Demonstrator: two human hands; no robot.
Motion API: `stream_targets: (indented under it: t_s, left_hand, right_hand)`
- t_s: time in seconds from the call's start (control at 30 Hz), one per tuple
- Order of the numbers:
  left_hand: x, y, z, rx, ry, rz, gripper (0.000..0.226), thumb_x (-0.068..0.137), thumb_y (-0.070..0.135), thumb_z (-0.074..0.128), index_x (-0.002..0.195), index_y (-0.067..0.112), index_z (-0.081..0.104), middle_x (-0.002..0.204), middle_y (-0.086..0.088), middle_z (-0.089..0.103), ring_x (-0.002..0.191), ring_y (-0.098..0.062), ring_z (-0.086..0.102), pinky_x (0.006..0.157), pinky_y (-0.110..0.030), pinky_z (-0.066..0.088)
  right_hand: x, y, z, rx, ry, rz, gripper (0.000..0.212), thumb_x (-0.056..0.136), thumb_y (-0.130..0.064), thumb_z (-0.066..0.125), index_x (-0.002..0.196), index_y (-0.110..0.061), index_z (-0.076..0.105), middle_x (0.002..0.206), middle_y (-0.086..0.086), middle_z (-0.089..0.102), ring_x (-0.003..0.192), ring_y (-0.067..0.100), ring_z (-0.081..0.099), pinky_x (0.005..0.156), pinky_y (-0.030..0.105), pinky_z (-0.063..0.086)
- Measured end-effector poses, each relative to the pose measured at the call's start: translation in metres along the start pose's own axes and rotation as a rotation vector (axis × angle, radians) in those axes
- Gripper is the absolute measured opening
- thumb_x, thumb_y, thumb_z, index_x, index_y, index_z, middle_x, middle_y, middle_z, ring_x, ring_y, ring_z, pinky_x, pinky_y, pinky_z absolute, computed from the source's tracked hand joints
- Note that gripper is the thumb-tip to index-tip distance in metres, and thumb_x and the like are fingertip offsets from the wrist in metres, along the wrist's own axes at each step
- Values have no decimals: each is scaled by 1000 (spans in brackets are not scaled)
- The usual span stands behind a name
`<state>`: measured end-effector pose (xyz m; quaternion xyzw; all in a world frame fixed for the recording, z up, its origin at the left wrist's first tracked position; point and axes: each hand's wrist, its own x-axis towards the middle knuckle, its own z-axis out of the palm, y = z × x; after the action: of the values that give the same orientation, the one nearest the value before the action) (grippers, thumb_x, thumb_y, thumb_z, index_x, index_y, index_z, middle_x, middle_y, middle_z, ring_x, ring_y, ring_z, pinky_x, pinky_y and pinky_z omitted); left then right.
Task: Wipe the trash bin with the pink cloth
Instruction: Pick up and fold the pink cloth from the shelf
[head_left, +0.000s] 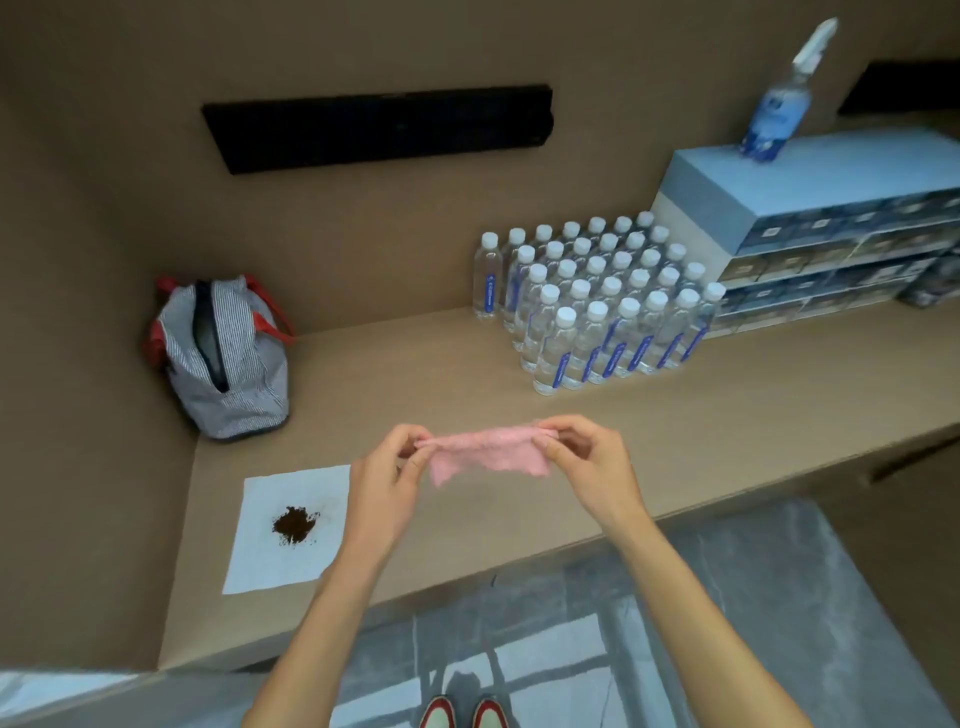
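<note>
A small pink cloth is stretched between both hands, a little above the tan counter. My left hand pinches its left end. My right hand pinches its right end. The cloth sags between them and hangs loose below my fingers. No trash bin is in view.
A white paper sheet with a pile of dark brown grounds lies at the front left. A striped zip bag stands in the left corner. Several water bottles, stacked boxes and a spray bottle fill the back right.
</note>
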<state>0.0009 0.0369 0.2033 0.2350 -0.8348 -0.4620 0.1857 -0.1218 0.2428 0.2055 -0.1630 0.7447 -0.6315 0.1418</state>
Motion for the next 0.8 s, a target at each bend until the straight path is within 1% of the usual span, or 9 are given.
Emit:
stream_targets:
  t_s: [0.07,0.13,0.2,0.27,0.4,0.5,0.6,0.7,0.8]
  left_hand:
    - [0,21,-7,-36,-4,52,12,94,22,58,88,32,59,78,10,71,74,-5,64,65,-20,45]
    - [-2,43,-11,-69,12,106,15,94,20,58,89,33,59,82,19,71,79,-1,66,64,-12,45]
    - [-3,62,-15,-98,2,155,12,93,19,60,89,31,62,82,20,72,79,-2,67,65,-15,46]
    - [-5,78,-17,-154,-47,180,12,92,18,62,89,28,65,82,16,73,77,-4,68,66,-19,48]
    - [-12,97,-10,-291,-170,247,18,92,6,61,87,22,66,83,6,73,71,-2,66,63,-15,50]
    - [-21,102,-2,-342,-280,301,20,92,4,61,86,22,65,83,8,73,70,2,66,62,-11,50]
    - [-32,104,5,-365,-405,333,21,91,4,63,86,25,67,83,12,74,75,1,68,67,-15,51]
    - [-52,106,13,-400,-525,366,21,89,6,65,86,26,70,85,11,75,81,-2,70,71,-16,52]
    - [-79,111,26,-428,-640,386,20,89,9,66,86,28,71,86,12,76,82,-2,70,72,-15,52]
  right_hand:
    - [-6,-18,-12,30,13,-42,16,88,1,75,98,-11,80,94,14,81,85,16,73,82,34,59]
    - [-15,-35,-23,60,32,-86,19,88,1,76,95,-17,81,92,13,81,82,16,72,79,33,59]
    - [-27,-48,-33,86,62,-121,22,88,1,76,91,-20,80,92,15,80,78,15,70,76,30,57]
    - [-40,-57,-43,93,107,-138,21,88,0,76,92,-20,81,92,16,80,77,15,70,76,31,57]
    - [-77,-65,-60,108,225,-144,19,87,-5,78,96,-21,83,94,9,83,80,16,72,77,32,59]
    - [-113,-66,-65,103,360,-129,20,87,-2,78,94,-20,84,92,8,83,79,14,73,76,28,59]
    - [-156,-64,-63,95,498,-90,16,86,-3,78,95,-15,84,93,12,83,82,19,74,78,40,60]
    - [-204,-65,-60,66,635,-79,14,88,-3,77,98,-11,83,95,13,82,93,35,76,86,54,59]
    - [-256,-65,-58,7,751,-54,16,89,-4,77,96,-16,83,94,8,83,94,39,75,86,56,59]
